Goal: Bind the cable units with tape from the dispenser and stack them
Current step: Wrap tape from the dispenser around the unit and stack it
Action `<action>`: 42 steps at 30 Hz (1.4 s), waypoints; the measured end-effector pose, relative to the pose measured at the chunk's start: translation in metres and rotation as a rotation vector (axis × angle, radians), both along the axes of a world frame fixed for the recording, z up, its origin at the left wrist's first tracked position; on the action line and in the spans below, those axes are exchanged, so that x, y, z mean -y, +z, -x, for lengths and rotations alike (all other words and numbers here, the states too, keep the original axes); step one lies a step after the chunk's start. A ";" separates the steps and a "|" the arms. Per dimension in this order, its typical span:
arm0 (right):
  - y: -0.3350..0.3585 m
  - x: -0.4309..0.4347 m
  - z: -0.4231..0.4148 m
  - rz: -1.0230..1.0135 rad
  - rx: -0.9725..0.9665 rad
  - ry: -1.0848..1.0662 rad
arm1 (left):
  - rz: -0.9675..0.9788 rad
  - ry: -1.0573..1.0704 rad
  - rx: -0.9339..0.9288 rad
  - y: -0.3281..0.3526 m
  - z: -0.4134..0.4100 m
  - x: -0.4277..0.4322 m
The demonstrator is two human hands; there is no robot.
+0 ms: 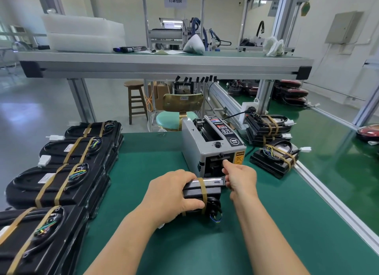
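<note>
A black cable unit (207, 189) stands tilted on its edge on the green mat, just in front of the grey tape dispenser (213, 149). One brown tape band wraps it. My left hand (172, 194) grips the unit from the left, fingers curled over its top and side. My right hand (239, 177) is at the dispenser's outlet slot, with the forefinger stretched to the slot and the other fingers curled; whether it pinches tape is hidden. Coloured wires hang from the unit's lower end.
Stacks of taped black units (59, 184) line the left side of the mat. More taped units (274, 160) lie right of the dispenser, near the aluminium rail (328, 198). An overhead shelf (164, 67) spans the bench. A chair and a stool stand behind.
</note>
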State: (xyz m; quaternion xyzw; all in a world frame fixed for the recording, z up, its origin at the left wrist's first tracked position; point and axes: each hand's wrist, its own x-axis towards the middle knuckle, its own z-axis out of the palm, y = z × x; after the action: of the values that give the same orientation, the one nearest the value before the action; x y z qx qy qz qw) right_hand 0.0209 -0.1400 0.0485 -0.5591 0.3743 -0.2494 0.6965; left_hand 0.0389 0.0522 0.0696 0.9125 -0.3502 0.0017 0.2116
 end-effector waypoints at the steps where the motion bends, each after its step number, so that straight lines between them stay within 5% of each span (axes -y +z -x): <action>1: 0.000 0.000 0.000 0.024 -0.012 0.003 | 0.003 0.002 0.012 -0.001 0.001 0.000; 10: 0.002 -0.008 -0.005 0.052 -0.025 -0.047 | 0.020 0.020 0.059 -0.005 0.006 -0.002; 21: 0.008 -0.045 0.056 -0.173 0.347 0.009 | 0.042 -0.081 0.139 -0.003 0.009 -0.004; 42: 0.007 -0.055 0.066 0.018 0.287 0.068 | 0.037 -0.062 0.183 -0.007 0.008 -0.001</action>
State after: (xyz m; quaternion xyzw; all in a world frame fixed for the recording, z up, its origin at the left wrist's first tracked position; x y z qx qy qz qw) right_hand -0.0456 -0.0853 0.0558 -0.5364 0.2492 -0.3065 0.7458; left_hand 0.0313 0.0529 0.0623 0.8932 -0.3960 0.0851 0.1956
